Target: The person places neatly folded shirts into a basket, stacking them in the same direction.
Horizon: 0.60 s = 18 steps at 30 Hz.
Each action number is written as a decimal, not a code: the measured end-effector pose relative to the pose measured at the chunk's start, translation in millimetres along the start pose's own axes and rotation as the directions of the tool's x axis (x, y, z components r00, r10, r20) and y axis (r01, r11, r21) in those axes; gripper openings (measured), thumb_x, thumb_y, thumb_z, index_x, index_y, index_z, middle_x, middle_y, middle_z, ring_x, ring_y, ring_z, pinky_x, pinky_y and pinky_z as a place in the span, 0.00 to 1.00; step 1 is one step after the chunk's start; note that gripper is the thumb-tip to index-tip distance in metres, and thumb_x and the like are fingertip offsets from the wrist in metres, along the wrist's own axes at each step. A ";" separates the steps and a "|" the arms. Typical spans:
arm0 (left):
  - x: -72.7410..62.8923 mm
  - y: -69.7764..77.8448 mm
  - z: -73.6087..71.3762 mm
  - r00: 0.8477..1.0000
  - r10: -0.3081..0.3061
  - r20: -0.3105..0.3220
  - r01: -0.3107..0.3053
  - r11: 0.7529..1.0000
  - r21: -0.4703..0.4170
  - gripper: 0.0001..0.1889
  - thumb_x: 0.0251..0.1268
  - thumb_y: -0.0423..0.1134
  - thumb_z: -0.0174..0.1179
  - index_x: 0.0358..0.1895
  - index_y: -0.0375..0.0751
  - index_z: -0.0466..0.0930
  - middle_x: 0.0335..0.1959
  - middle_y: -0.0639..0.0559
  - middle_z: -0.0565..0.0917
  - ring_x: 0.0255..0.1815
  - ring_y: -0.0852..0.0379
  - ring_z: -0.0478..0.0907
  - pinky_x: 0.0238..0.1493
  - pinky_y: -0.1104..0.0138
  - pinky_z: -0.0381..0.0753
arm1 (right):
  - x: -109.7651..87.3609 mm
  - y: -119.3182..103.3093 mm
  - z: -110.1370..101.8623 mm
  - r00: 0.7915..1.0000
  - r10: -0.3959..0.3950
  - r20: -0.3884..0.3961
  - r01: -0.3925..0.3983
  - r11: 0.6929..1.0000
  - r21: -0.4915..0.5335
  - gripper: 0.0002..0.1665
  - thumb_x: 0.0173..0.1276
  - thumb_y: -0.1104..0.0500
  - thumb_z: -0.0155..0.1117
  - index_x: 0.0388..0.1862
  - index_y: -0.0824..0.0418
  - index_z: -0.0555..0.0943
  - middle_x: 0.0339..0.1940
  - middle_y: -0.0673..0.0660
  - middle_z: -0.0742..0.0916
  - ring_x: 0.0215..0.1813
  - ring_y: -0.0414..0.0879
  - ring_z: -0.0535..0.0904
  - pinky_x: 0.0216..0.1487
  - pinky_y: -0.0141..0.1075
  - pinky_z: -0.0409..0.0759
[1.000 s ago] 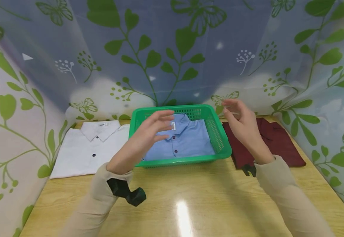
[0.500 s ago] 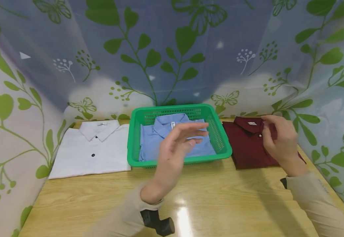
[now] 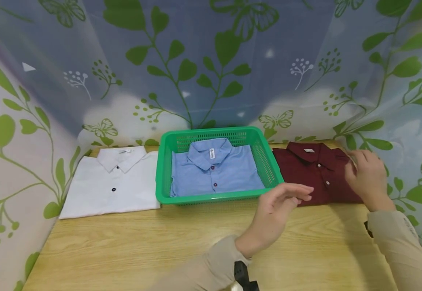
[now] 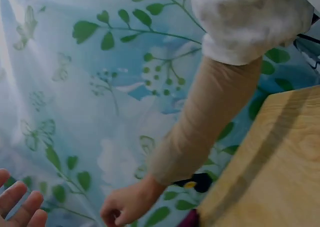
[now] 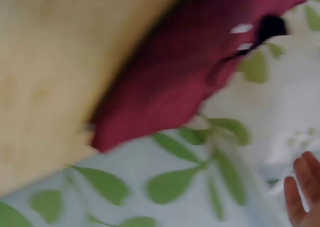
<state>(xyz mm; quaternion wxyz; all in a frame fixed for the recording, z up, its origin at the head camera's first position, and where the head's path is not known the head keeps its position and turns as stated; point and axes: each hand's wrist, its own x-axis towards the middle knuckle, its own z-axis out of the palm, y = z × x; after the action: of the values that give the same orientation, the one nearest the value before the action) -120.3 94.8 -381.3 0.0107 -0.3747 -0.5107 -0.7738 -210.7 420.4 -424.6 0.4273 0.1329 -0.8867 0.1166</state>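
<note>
Maroon shirt (image 3: 314, 173) folded on worktop (image 3: 142, 242), right of green basket (image 3: 216, 198). Left hand (image 3: 273, 212) near its front edge — fingers extended, relaxed; right hand (image 3: 369, 178) by its right side — fingers loosely bent.

The white shirt (image 3: 98, 196), blue shirt (image 3: 193, 176) and maroon shirt (image 3: 305, 171) are plain, the basket (image 3: 211, 198) green, the backdrop (image 3: 211, 103) green-leafed.

Maroon shirt (image 3: 305, 176), partly hidden by left hand (image 3: 269, 214) and right hand (image 3: 370, 178)
A blue shirt (image 3: 193, 178) is contained in the green basket (image 3: 214, 197); a white shirt (image 3: 91, 190) is laid alongside.
</note>
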 end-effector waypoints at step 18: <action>-13.2 -109.2 23.5 0.704 -0.681 -0.201 0.668 0.731 -0.141 0.26 0.65 0.35 0.56 0.67 0.53 0.73 0.70 0.54 0.62 0.69 0.47 0.64 0.66 0.53 0.67 | -48.4 67.7 18.6 0.664 0.474 0.578 -0.488 0.861 -0.144 0.39 0.72 0.54 0.52 0.58 0.92 0.60 0.52 0.91 0.67 0.52 0.84 0.63 0.53 0.71 0.63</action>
<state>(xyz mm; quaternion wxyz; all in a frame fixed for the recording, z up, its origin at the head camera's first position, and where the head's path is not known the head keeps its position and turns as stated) -141.1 161.0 -470.0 -0.2221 -0.0660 -0.5846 -0.7775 -217.9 484.4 -480.4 0.0794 -0.0710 -0.9764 0.1876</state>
